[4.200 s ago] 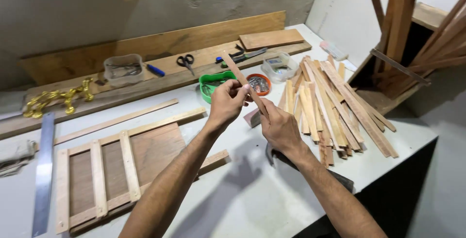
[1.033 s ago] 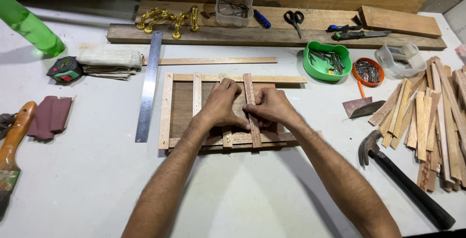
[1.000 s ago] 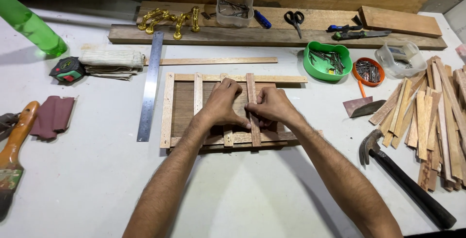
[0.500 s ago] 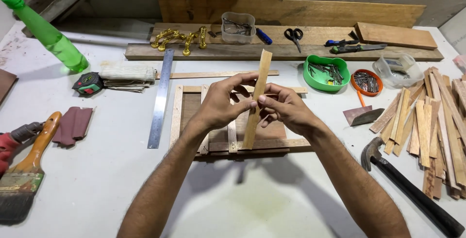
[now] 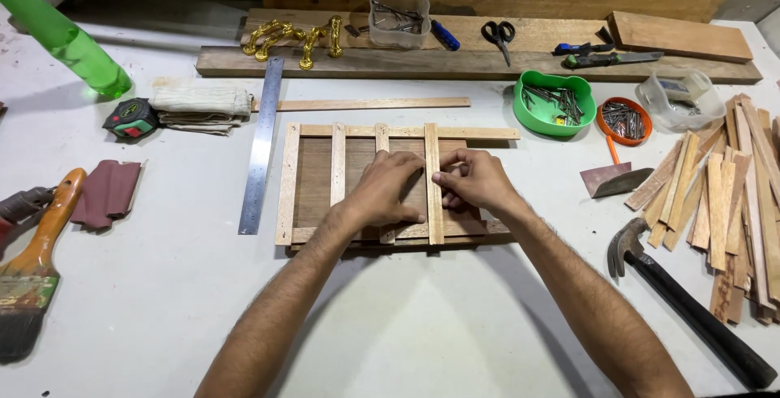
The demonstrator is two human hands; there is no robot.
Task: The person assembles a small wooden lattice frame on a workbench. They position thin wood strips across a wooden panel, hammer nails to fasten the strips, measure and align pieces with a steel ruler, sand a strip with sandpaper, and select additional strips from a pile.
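Where the slatted wooden frame (image 5: 325,187) lies on the bench (image 5: 406,325), left hand (image 5: 390,191) rests flat, fingers extended, against an upright slat (image 5: 433,183). Right hand (image 5: 475,180): fingers curled, pinching that slat's other edge. Steel ruler (image 5: 261,144) just beside frame.

Plastic tubs, 1 bottle and 2 small labels, placed by the clock from the middle of the view

At 12 o'clock a clear, rounded-square tub (image 5: 398,18); at 2 o'clock a bright green lobed tub (image 5: 555,104), just beside it a round orange dish (image 5: 624,120); farther out toward 2 o'clock a clear, crumpled plastic container (image 5: 681,99) with a pale blue and white label (image 5: 671,87) showing through its wall; at 10 o'clock a translucent green bottle (image 5: 65,41), tilted; nearer, toward 9 o'clock, a black, green and red tape measure (image 5: 130,118) with a small yellow-green label (image 5: 128,110) on its face.
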